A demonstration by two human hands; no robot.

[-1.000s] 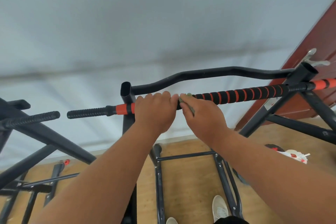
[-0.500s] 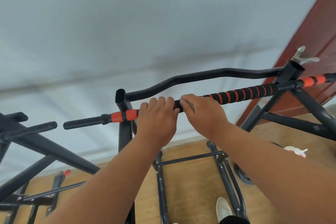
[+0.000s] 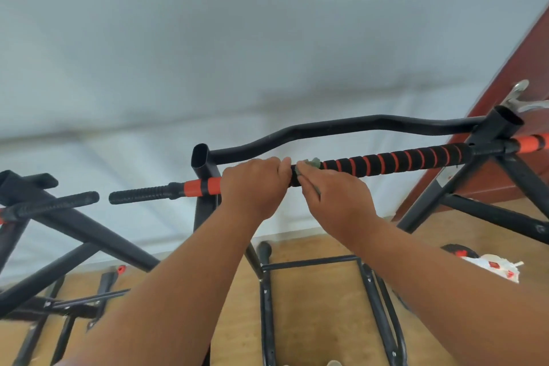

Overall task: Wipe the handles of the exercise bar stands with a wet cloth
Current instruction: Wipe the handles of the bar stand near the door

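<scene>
Wall (image 3: 208,38): pale, fills the upper frame. Door (image 3: 523,92): dark red, right edge, metal lever (image 3: 518,95) on it.

Floor (image 3: 320,306): wood, seen below the arms.

Stand (image 3: 463,193): black tube frame, two open-topped uprights, base rails on the floor between the forearms. Curved black bar (image 3: 341,126) spans the uprights at the rear.

Second stand (image 3: 59,229): black, far left, its ribbed handle tip pointing toward the first stand's left end, a small gap between them.

Handle (image 3: 392,160): long straight bar in front of the curved one, running slightly uphill to the right. Black foam with orange spiral stripes on the right stretch; orange sleeve and ribbed black tip at the left end; another orange section past the right upright.

Left hand (image 3: 255,184): fingers curled over the handle just right of the orange sleeve; grip tight around the bar.

Right hand (image 3: 335,199): just beside the left, nearly touching it. Grip closed on the cloth, pressing it to the foam.

Cloth (image 3: 312,164): small, grey-green, bunched; a bit shows above the right fingers on top of the handle, another edge under the hand. Most of it hidden.

Bag (image 3: 496,267): white with red marks, on the floor at right, beside a dark round object.
</scene>
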